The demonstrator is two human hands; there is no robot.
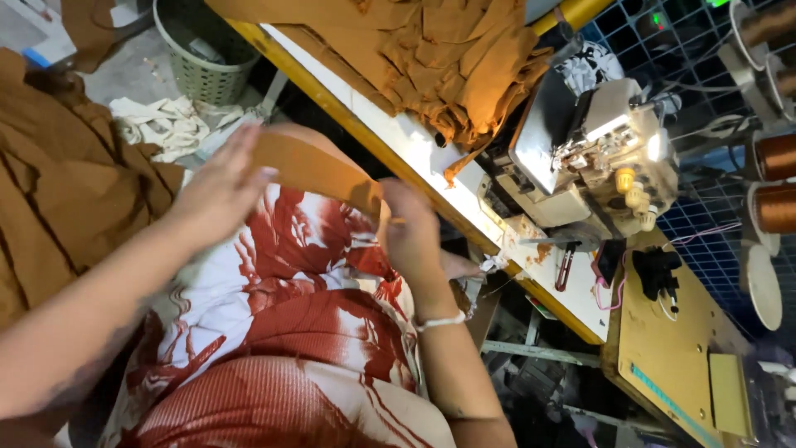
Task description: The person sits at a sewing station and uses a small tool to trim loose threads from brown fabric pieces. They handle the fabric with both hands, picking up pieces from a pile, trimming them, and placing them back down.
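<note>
A narrow strip of orange-brown fabric [319,170] stretches across my lap between both hands. My left hand [217,192] lies flat on its left end, fingers together and extended. My right hand [409,226] pinches the strip's right end near the table edge, with a white band on that wrist. Below the strip is my red and white patterned garment [290,332].
A white table with a yellow edge [390,137] carries a pile of the same orange-brown fabric [431,58] and a white overlock sewing machine [597,149]. More brown fabric [58,182] is heaped at left. A green basket [203,50] stands behind; copper thread spools [775,178] are at right.
</note>
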